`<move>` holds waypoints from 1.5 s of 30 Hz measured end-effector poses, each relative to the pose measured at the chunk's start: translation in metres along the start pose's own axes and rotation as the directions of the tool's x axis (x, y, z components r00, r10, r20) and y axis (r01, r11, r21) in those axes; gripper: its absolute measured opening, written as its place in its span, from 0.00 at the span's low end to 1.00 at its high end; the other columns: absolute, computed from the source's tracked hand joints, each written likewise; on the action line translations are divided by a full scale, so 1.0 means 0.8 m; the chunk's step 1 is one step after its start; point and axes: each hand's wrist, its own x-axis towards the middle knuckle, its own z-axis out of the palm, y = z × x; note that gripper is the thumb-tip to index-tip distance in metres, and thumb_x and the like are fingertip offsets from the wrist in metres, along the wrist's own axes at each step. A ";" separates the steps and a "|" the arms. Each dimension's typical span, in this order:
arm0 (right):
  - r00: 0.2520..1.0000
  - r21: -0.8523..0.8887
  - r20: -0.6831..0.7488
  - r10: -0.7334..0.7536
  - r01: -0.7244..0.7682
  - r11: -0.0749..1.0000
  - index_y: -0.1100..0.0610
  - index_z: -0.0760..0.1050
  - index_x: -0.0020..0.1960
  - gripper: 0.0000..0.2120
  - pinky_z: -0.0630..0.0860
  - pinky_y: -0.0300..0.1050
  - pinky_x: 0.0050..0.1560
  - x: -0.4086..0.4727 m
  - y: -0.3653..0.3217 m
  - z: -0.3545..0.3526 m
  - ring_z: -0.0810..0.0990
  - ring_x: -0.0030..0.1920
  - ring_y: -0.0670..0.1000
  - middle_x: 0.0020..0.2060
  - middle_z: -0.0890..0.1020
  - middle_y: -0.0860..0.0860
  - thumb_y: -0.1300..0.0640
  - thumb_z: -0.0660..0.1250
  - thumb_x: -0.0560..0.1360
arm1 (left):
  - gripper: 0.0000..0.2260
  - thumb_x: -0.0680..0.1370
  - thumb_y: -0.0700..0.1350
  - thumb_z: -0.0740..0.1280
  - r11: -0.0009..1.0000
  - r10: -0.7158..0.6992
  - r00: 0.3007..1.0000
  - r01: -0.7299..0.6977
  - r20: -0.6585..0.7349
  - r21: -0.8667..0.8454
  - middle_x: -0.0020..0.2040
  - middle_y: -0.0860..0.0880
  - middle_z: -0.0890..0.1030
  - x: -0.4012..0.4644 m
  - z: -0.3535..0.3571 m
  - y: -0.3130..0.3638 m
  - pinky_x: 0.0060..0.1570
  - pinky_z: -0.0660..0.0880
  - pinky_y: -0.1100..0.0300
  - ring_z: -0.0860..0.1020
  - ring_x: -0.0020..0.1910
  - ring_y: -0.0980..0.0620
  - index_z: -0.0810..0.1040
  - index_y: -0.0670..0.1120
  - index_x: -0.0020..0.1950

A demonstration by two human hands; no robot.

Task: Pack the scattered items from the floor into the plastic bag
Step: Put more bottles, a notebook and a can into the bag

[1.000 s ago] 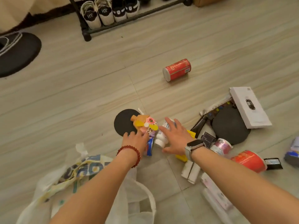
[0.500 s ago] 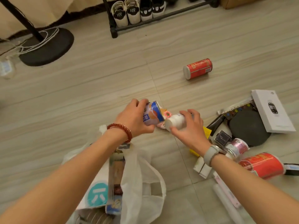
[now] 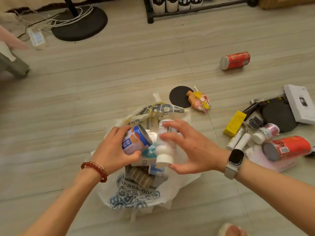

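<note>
The white plastic bag [image 3: 133,198] with blue print lies open on the floor, with several items inside. My left hand [image 3: 110,150] grips a blue and orange can [image 3: 136,140] over the bag's mouth. Just to its right, my right hand [image 3: 196,149] holds a white bottle [image 3: 164,150], cap down, between thumb and spread fingers above the bag.
Right of the bag lie a small toy [image 3: 200,100] on a black disc [image 3: 179,97], a yellow box [image 3: 235,123], a white box [image 3: 300,103], tubes and a large red can [image 3: 289,147]. A second red can [image 3: 235,60] lies farther off. A fan base [image 3: 80,23] and shoe rack [image 3: 187,9] stand behind.
Both hands picked up their items from the pile and carried them left and back to above the bag. The bottle turned from lying sideways to cap down.
</note>
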 end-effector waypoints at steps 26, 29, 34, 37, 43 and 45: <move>0.609 0.364 -0.330 0.721 -0.623 0.693 0.62 0.71 0.56 0.09 0.73 0.54 0.43 -0.024 0.029 -0.007 0.78 0.43 0.61 0.44 0.80 0.61 0.64 0.57 0.78 | 0.28 0.56 0.59 0.75 0.833 0.396 0.915 -0.391 0.071 0.392 0.40 0.46 0.79 0.016 0.094 0.061 0.32 0.76 0.58 0.78 0.35 0.47 0.76 0.45 0.49; 0.642 0.285 -0.373 0.670 -0.608 0.741 0.64 0.73 0.53 0.09 0.67 0.43 0.39 -0.031 0.037 -0.010 0.78 0.42 0.58 0.43 0.81 0.61 0.63 0.57 0.77 | 0.29 0.52 0.59 0.78 0.811 0.413 0.905 -0.416 0.100 0.411 0.40 0.46 0.81 0.032 0.115 0.069 0.31 0.76 0.60 0.80 0.35 0.47 0.77 0.45 0.46; 0.662 0.253 -0.395 0.638 -0.589 0.768 0.64 0.74 0.52 0.09 0.69 0.46 0.39 -0.034 0.040 -0.012 0.76 0.38 0.56 0.40 0.81 0.61 0.63 0.57 0.77 | 0.18 0.67 0.58 0.65 0.758 0.423 0.894 -0.439 0.148 0.483 0.42 0.47 0.85 0.041 0.131 0.062 0.45 0.79 0.50 0.83 0.44 0.46 0.82 0.45 0.44; 0.680 0.218 -0.349 0.646 -0.611 0.761 0.62 0.74 0.53 0.08 0.73 0.53 0.39 -0.036 0.042 -0.004 0.78 0.40 0.61 0.40 0.81 0.61 0.61 0.58 0.78 | 0.20 0.72 0.57 0.55 0.732 0.404 0.912 -0.368 0.070 0.573 0.55 0.46 0.82 0.021 0.125 0.047 0.64 0.60 0.33 0.77 0.60 0.44 0.80 0.48 0.51; 0.758 0.133 -0.252 0.602 -0.589 0.797 0.57 0.72 0.60 0.18 0.73 0.48 0.41 -0.027 0.025 0.018 0.79 0.47 0.57 0.50 0.80 0.55 0.48 0.60 0.75 | 0.34 0.68 0.69 0.52 0.758 0.282 0.954 -0.161 -0.096 0.632 0.74 0.44 0.55 0.004 0.094 0.005 0.66 0.40 0.33 0.52 0.73 0.38 0.58 0.55 0.71; 0.814 0.036 -0.071 0.577 -0.576 0.817 0.51 0.63 0.68 0.31 0.72 0.48 0.52 -0.031 0.014 0.030 0.73 0.58 0.53 0.59 0.74 0.53 0.36 0.55 0.71 | 0.35 0.67 0.70 0.50 0.732 0.260 0.966 -0.194 -0.004 0.653 0.74 0.44 0.57 0.007 0.100 -0.009 0.65 0.44 0.31 0.53 0.73 0.37 0.59 0.56 0.71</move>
